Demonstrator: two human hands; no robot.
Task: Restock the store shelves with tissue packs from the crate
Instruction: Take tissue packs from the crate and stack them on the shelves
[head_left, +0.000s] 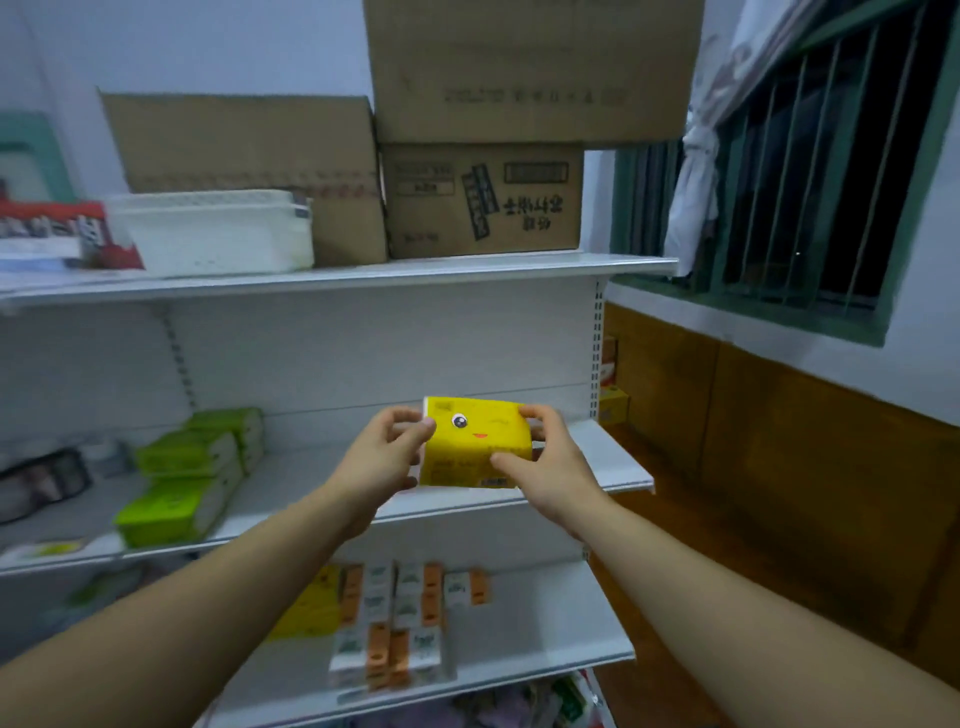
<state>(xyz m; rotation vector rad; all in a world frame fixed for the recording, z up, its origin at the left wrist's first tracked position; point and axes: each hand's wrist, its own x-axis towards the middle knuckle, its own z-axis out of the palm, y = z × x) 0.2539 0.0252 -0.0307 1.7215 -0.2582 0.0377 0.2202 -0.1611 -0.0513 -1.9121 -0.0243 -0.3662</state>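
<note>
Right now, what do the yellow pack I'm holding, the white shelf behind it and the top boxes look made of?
Yellow pack: probably thin plastic film, smooth, with a face printed on it. White shelf: likely smooth painted metal; thin edge, slotted upright. Boxes: matte brown cardboard, with printed sides and a taped seam.

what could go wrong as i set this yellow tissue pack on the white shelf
1. The yellow tissue pack is pinched only at its ends by the left hand and right hand; its soft wrapper might slip or crumple.
2. It seems to hang near the front edge of the white metal middle shelf; let go early, it could drop onto the small orange-and-white packs on the shelf below.
</note>
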